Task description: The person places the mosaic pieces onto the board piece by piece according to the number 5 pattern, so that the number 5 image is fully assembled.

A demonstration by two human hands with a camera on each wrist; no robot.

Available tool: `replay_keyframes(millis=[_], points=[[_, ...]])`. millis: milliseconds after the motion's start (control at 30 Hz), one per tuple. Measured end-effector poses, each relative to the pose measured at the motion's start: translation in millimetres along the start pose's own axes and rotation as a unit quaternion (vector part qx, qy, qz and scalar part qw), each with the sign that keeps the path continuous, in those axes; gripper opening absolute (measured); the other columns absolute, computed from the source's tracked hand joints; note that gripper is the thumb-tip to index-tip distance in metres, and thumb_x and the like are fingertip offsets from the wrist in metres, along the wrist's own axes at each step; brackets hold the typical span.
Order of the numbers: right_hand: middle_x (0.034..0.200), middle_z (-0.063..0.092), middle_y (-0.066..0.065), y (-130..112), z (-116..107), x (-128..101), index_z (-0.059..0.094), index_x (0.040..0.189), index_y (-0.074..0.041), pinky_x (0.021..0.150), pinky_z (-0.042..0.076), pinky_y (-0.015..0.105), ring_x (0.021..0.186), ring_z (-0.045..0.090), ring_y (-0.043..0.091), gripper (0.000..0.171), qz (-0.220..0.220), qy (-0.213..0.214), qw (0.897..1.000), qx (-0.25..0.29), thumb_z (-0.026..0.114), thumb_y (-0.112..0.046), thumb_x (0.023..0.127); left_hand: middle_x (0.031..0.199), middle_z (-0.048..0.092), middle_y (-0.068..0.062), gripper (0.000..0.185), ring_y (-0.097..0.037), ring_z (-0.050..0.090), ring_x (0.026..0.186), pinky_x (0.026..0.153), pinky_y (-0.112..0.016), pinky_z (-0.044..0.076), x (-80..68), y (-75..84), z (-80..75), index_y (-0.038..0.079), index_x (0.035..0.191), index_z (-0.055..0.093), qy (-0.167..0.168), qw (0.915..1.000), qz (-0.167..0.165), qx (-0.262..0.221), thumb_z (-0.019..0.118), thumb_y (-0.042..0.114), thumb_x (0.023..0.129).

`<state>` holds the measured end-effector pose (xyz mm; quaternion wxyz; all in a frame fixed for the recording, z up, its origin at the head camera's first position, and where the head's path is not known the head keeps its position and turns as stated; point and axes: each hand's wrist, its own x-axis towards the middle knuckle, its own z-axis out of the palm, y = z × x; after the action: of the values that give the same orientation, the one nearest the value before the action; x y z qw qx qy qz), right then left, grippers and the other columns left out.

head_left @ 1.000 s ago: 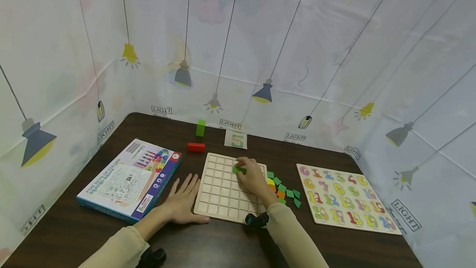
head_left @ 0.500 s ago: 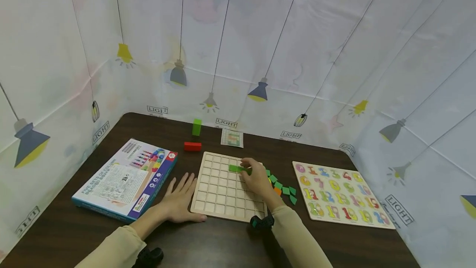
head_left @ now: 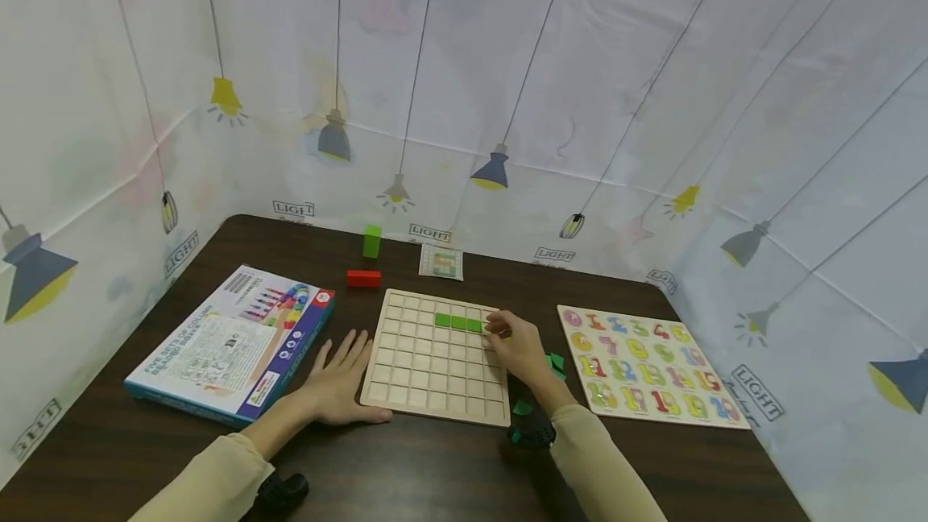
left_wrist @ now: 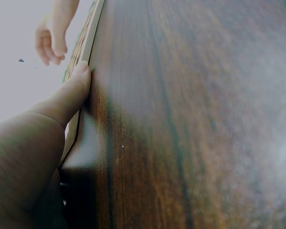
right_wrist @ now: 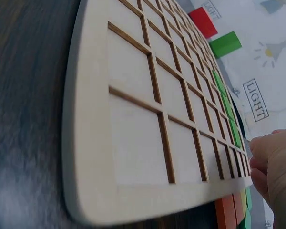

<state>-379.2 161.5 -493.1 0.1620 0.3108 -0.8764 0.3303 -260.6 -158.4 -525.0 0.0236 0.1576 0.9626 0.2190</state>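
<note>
"LIGHT" (head_left: 293, 208) marks the backdrop. The left hand (head_left: 339, 381) lies flat, fingers spread, beside the grid board (head_left: 428, 377); the right hand (head_left: 518, 345), fingers curled, perhaps pinches a tile.

Staged play corner: lamp-print sheets (head_left: 507, 87) curtain a dark table (head_left: 406, 466) holding number puzzle (head_left: 645, 365) and toy box (head_left: 232, 341).

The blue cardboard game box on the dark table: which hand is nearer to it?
Left. The left hand lies flat between the blue cardboard game box and wooden grid board; the right hand is beyond the board's far side.
</note>
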Motion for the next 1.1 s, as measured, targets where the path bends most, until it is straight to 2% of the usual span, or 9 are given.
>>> replay_keyframes(millis=[133,267,433,700,1100], points=[[0.089,0.068,0.006,3.9,-7.5,-5.5,0.064,0.109,0.002,0.072,0.054,0.035,0.081,0.064,0.018,0.026,0.024,-0.008,1.0,0.002,0.067,0.003,0.083,0.157,0.003,-0.013,0.126,-0.031,-0.004,0.143,0.108,-0.057,-0.005,-0.6,-1.9,2.5,0.004,0.151,0.012,0.001,1.0,-0.001,-0.002,0.05,0.086,0.065],[0.088,0.068,0.008,6.3,-15.3,-10.9,0.064,0.108,0.003,0.071,0.054,0.038,0.079,0.064,0.02,0.026,0.023,-0.003,1.0,-0.004,0.068,0.004,0.083,0.157,0.003,-0.015,0.126,-0.031,-0.004,0.142,0.107,-0.058,-0.005,-2.1,-0.4,-1.2,0.002,0.151,0.012,-0.003,1.0,-0.002,-0.006,0.049,0.087,0.065],[0.087,0.068,0.008,9.8,-23.7,-17.4,0.065,0.107,0.002,0.07,0.054,0.039,0.077,0.064,0.021,0.027,0.027,0.007,0.999,-0.02,0.068,0.006,0.081,0.156,0.005,-0.02,0.126,-0.035,-0.003,0.142,0.106,-0.059,-0.007,-5.2,3.9,-8.6,-0.002,0.15,0.013,-0.004,0.9997,0.006,-0.025,0.054,0.083,0.066],[0.088,0.069,0.006,14.8,-35.3,-27.7,0.065,0.107,0.001,0.067,0.052,0.038,0.077,0.064,0.018,0.024,0.064,0.006,0.997,-0.032,0.069,0.002,0.083,0.157,0.003,-0.014,0.127,-0.031,-0.003,0.142,0.108,-0.057,-0.005,1.3,-5.8,2.9,0.004,0.151,0.012,0.004,0.9999,-0.004,0.012,0.046,0.089,0.064],[0.089,0.069,0.004,35.9,-53.8,-45.3,0.064,0.106,-0.003,0.074,0.051,0.041,0.082,0.064,0.02,0.022,0.108,0.03,0.992,-0.052,0.066,0.001,0.085,0.157,0.006,-0.016,0.126,-0.033,-0.002,0.142,0.107,-0.057,-0.006,-1.3,-0.1,0.8,0.001,0.151,0.014,0.009,1.0,0.002,-0.001,0.049,0.087,0.065]])
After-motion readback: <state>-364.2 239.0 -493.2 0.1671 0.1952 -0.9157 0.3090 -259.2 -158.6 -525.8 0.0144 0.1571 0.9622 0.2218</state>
